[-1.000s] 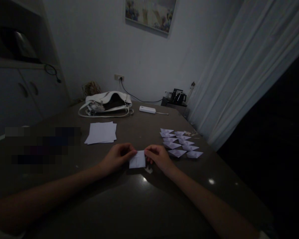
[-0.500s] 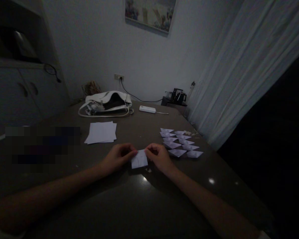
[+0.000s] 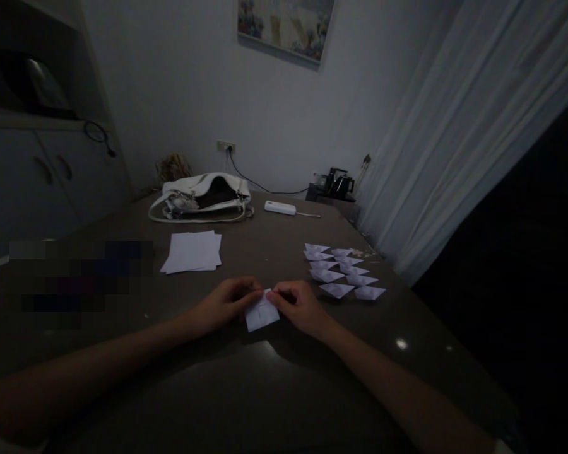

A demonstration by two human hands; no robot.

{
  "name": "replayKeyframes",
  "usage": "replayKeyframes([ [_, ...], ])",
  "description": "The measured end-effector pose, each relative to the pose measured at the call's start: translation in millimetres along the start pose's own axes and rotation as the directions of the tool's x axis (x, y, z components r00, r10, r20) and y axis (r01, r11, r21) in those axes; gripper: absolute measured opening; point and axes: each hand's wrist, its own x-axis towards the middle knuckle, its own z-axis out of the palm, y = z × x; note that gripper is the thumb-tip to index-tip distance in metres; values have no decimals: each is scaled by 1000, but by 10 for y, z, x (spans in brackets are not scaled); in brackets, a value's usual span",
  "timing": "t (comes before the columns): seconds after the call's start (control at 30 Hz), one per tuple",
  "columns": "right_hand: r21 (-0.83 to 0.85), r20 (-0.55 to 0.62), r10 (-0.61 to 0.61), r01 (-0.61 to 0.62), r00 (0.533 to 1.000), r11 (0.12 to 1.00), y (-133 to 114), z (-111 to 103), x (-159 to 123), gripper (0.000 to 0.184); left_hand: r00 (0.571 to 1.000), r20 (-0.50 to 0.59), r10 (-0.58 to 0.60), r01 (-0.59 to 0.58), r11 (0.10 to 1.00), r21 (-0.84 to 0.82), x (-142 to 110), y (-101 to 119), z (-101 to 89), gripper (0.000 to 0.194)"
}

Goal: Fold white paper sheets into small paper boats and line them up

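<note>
White paper (image 3: 262, 313) pinched between angled hands (image 3: 304, 307).

Looks like a room in a home here: a framed picture (image 3: 285, 30) hangs on the pale wall (image 3: 170, 82), a sheer curtain (image 3: 435, 126) drapes down the right, cabinets (image 3: 23, 176) with curved handles stand at the left. And there's a handbag (image 3: 206, 197) lying by the tabletop's far edge, a black kettle (image 3: 343, 185) beyond the far right corner.
</note>
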Motion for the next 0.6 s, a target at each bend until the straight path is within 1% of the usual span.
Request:
replayKeyframes([
  [0.07, -10, 2, -23, 23, 1000, 1000, -12, 7, -5, 34, 999, 22, 24, -24, 999, 21, -6, -1, 3, 30],
  [0.17, 25, -12, -38, 38, 999, 999, -13, 9, -1, 34, 996, 7, 90, -90, 993, 70, -17, -2, -1, 29],
  [0.23, 58, -4, -28, 28, 1000, 998, -14, 3, 4, 33, 992, -34, 119, -115, 988, 105, -24, -1, -4, 29],
  [0.3, 61, 9, -9, 9, 1000, 998, -16, -1, 6, 31, 988, -92, 121, -109, 986, 125, -28, -2, -6, 30],
  [0.37, 38, -4, 8, -8, 1000, 999, -15, 1, 6, 29, 984, -137, 109, -94, 989, 115, -29, -5, -4, 30],
  [0.47, 9, -110, 20, -19, 994, 1000, 0, 13, 10, 24, 979, -163, 120, -100, 987, 124, -31, -7, 0, 25],
  [0.53, 15, -216, 6, -3, 976, 1000, 8, 16, 14, 20, 973, -167, 161, -128, 972, 195, -35, -4, 2, 22],
  [0.6, 5, -294, -39, 42, 955, 999, 3, 10, 16, 15, 971, -140, 195, -151, 949, 277, -39, 2, 1, 21],
])
